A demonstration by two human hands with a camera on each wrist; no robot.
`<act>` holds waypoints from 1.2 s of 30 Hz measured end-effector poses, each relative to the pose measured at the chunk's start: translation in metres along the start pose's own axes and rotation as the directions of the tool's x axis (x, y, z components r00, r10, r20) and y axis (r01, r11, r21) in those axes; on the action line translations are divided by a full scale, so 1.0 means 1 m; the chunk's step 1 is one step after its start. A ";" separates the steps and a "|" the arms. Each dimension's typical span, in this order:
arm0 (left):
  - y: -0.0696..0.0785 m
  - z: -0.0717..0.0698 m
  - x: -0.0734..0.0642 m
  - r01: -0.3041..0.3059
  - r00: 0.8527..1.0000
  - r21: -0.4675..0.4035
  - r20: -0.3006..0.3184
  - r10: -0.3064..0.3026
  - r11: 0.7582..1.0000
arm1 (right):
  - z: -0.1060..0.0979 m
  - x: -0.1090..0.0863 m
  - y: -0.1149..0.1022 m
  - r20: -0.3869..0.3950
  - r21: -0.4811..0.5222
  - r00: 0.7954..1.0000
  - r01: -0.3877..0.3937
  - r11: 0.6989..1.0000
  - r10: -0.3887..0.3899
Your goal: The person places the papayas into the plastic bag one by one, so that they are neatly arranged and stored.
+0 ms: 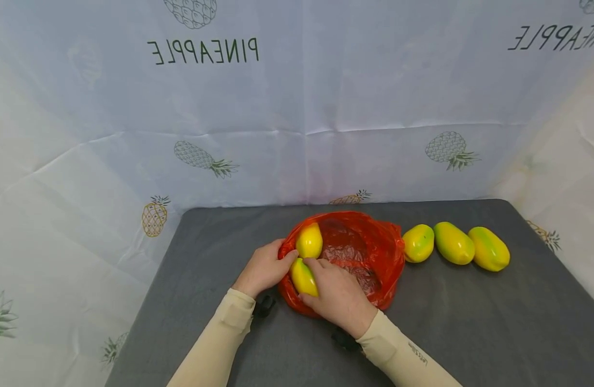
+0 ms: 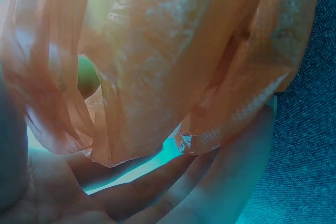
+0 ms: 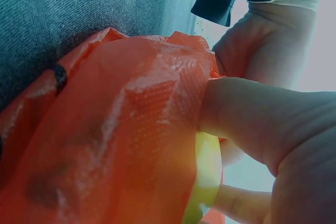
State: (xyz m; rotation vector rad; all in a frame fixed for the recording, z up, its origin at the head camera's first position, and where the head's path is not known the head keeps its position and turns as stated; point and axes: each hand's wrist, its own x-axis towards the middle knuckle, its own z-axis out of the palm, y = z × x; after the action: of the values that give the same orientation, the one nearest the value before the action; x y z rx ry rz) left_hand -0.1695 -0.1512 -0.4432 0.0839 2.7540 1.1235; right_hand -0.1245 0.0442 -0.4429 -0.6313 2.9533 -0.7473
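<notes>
A red plastic bag [image 1: 360,258] lies spread open on the dark table. My left hand [image 1: 265,269] grips its left rim, thumb over the edge; in the left wrist view its fingers [image 2: 157,192] lie along the bag's outside. My right hand [image 1: 338,290] reaches over the front rim and holds a yellow-green mango [image 1: 303,277] between thumb and fingers, inside the bag's left part. Just behind it, a second mango [image 1: 309,241] lies in the bag, near my left thumb. In the right wrist view the bag's wall [image 3: 131,129] partly hides the held mango [image 3: 209,171].
To the right of the bag stand three more mangoes in a row: one mango [image 1: 418,243] right at the bag's edge, a middle mango [image 1: 454,243] and a right-hand mango [image 1: 489,249]. A white pineapple-print cloth [image 1: 302,97] hangs behind the grey table [image 1: 219,236].
</notes>
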 end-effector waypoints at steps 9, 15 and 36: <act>0.002 0.001 0.001 0.000 1.000 0.003 0.001 0.000 1.000 | -0.004 -0.001 0.003 0.006 0.014 1.000 0.003 1.000 -0.003; 0.004 0.002 0.001 0.002 1.000 0.011 -0.008 -0.002 1.000 | -0.018 -0.002 0.004 -0.006 0.003 1.000 -0.015 1.000 0.015; 0.000 0.004 0.000 0.019 1.000 -0.003 0.003 -0.019 1.000 | -0.126 -0.038 0.107 -0.255 0.068 0.947 -0.186 0.980 0.197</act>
State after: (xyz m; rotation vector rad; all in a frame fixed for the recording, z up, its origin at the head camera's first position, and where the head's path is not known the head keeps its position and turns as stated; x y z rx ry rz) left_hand -0.1689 -0.1483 -0.4465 0.0588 2.7443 1.1216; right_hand -0.1459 0.2022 -0.3836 -0.2522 3.1600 -0.9377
